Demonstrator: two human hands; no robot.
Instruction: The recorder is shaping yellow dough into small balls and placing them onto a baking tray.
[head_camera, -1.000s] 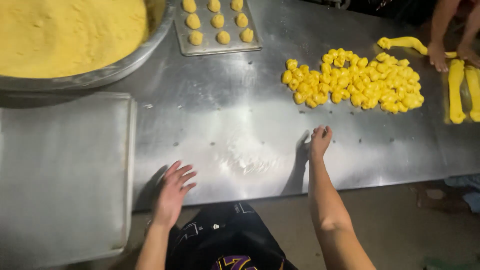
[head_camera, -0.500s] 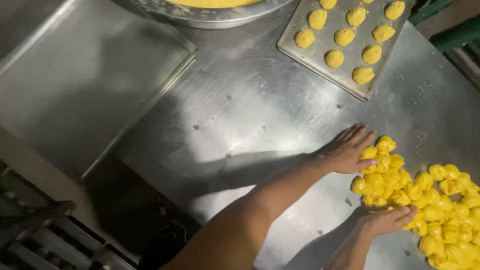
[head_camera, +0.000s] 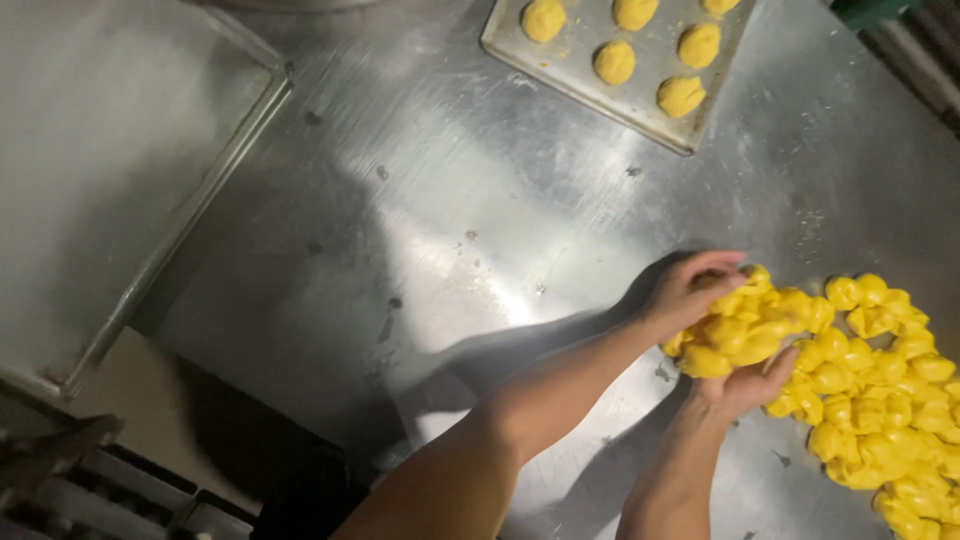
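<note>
A heap of small yellow dough pieces (head_camera: 880, 390) lies on the steel table (head_camera: 480, 230) at the lower right. My left hand (head_camera: 685, 290) curls over the heap's near-left end from above. My right hand (head_camera: 745, 385) cups the same clump from below. Between the two hands sits a bunch of yellow dough pieces (head_camera: 745, 325), gathered and slightly lifted off the rest.
A metal baking tray (head_camera: 560, 55) with several round yellow dough balls (head_camera: 680, 95) sits at the top. A large empty flat tray (head_camera: 110, 170) lies at the left. The table's edge and dark floor racks (head_camera: 80, 480) show at the lower left.
The view has swung right toward the heap. Both hands have gone from resting at the heap's edge to closing around a clump of dough pieces.
</note>
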